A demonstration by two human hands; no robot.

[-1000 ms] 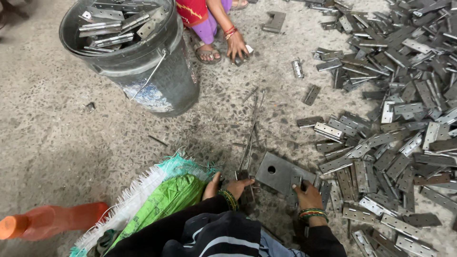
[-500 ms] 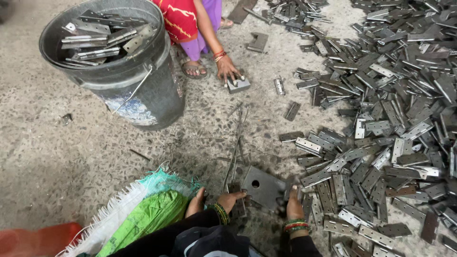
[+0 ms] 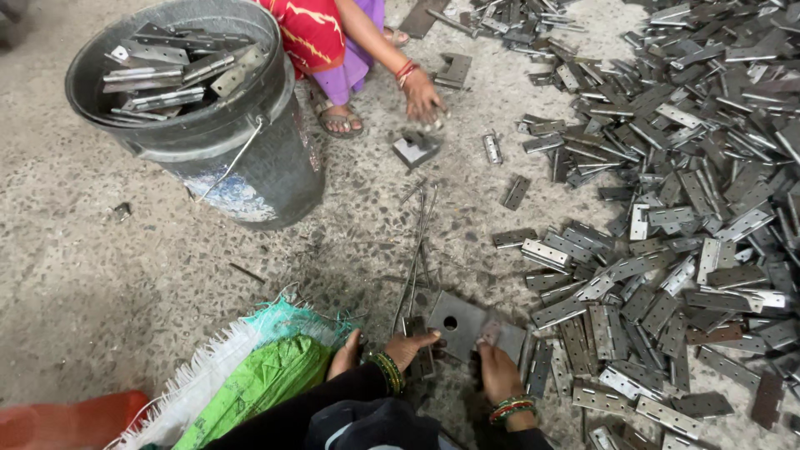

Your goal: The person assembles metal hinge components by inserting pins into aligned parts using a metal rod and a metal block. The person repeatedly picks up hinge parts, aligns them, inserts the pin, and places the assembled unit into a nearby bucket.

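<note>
My left hand [image 3: 407, 347], with bangles on the wrist, lies with its fingers on the left edge of a grey metal plate [image 3: 454, 321] that has a round hole. This plate lies flat on the floor in front of me. My right hand [image 3: 498, 372] is closed over a small hinge [image 3: 505, 335] at the plate's right end. Thin metal rods [image 3: 417, 258] run from the plate away from me.
A big pile of steel hinges [image 3: 667, 208] covers the floor to the right. A dark bucket [image 3: 250, 167] holding hinges stands at far left. Another person's hand [image 3: 422, 96] hovers over a small metal block [image 3: 414, 150]. A green and white sack [image 3: 250, 375] lies by my left arm.
The view has shifted, so the bucket and pile sit lower in the picture. The other person's hand has let go of the small block. My hands stay at the plate.
</note>
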